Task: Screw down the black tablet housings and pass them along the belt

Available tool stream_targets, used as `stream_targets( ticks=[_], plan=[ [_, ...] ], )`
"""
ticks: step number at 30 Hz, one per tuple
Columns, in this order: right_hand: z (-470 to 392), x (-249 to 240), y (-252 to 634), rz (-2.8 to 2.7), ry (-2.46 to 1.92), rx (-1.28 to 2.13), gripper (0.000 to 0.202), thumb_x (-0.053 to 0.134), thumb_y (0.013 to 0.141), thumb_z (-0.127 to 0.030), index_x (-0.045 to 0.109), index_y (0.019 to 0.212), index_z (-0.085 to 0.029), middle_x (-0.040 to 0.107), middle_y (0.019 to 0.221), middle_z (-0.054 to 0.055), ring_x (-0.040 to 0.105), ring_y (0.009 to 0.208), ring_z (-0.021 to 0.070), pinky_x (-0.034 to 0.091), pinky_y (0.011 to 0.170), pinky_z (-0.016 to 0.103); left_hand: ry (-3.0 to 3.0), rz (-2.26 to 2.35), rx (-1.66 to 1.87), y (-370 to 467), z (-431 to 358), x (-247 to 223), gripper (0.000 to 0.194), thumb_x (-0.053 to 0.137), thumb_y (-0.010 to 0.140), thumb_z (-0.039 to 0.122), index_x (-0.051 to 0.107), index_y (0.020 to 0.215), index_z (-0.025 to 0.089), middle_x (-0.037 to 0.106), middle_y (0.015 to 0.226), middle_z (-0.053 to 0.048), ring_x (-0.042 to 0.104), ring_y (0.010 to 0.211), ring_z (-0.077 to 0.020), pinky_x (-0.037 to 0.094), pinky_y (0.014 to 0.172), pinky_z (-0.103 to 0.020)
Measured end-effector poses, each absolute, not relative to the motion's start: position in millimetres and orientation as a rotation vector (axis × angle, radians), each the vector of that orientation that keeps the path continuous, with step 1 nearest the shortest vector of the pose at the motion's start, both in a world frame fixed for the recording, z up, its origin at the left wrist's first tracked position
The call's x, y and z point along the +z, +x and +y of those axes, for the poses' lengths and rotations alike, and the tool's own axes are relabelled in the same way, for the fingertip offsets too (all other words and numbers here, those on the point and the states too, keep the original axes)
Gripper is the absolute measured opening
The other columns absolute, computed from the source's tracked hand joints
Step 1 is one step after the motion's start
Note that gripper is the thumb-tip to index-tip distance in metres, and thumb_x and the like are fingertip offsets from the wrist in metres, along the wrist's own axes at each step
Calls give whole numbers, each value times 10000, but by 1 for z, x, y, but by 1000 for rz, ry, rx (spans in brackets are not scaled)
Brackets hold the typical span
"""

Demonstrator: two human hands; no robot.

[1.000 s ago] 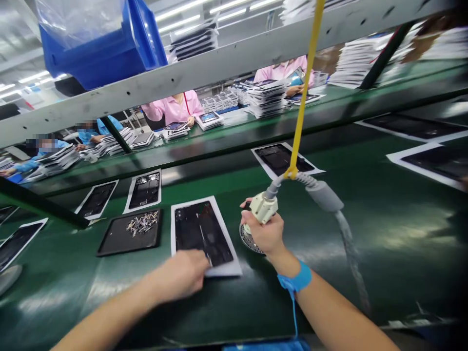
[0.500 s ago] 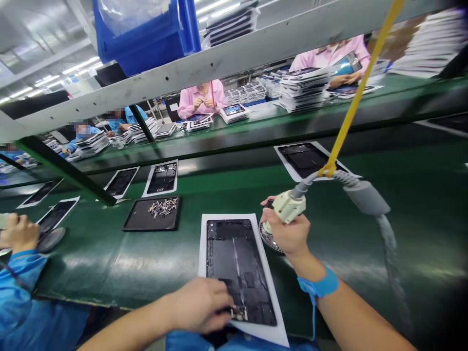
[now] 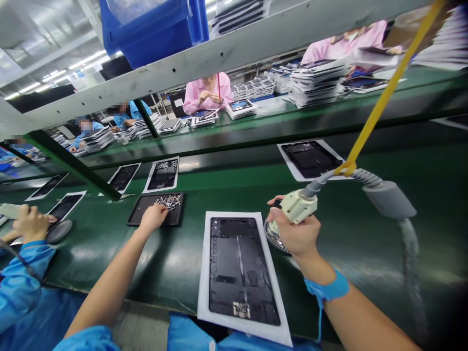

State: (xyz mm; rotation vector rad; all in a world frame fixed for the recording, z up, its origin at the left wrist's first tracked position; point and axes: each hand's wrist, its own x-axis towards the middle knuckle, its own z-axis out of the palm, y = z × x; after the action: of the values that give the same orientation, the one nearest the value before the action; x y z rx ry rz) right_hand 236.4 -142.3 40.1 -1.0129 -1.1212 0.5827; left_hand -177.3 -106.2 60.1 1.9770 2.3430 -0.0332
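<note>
My left hand (image 3: 152,217) reaches into the black tray (image 3: 141,209), its fingertips pinched together at the pile of small metal parts (image 3: 170,201). Whatever sits between those fingers is too small to make out. My right hand (image 3: 298,234) is wrapped around a cream corded electric screwdriver (image 3: 299,204), its tip end down at a round perforated metal dish (image 3: 275,240). Between my hands lies an open tablet housing (image 3: 237,268), dark inside, on a white sheet (image 3: 203,292). A small circuit board shows near its lower edge.
A yellow strap (image 3: 387,102) holds up the screwdriver's grey cable (image 3: 389,200). More tablet housings (image 3: 310,158) lie on white sheets along the green bench. A co-worker's hand (image 3: 31,224) works at the left. A white beam (image 3: 197,58) and blue bin (image 3: 157,31) hang above.
My left hand has gone from the lower end of the tablet housing to the tray of metal parts. My right hand keeps its grip on the screwdriver by the dish. The view has shifted slightly.
</note>
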Motion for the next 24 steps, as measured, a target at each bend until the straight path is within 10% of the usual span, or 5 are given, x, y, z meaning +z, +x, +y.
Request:
stream_targets(
  ticks=[12, 24],
  plan=[
    [-143, 37, 238, -1151, -1051, 564, 258, 777, 822, -413, 719, 942, -193, 725, 692, 28, 660, 530, 184, 596, 594, 349, 1901, 2359, -133, -168, -96, 64, 340, 590, 786, 121, 717, 1092, 197, 790, 921, -95, 751, 926, -281, 536, 827, -311],
    [-142, 31, 239, -1153, -1029, 582, 238, 771, 842, -382, 726, 988, -198, 766, 866, 60, 710, 657, 202, 609, 666, 366, 1700, 2167, 629, -200, -125, 63, 294, 540, 888, 409, 717, 992, 199, 791, 958, -90, 761, 892, -253, 592, 847, -319]
  ],
)
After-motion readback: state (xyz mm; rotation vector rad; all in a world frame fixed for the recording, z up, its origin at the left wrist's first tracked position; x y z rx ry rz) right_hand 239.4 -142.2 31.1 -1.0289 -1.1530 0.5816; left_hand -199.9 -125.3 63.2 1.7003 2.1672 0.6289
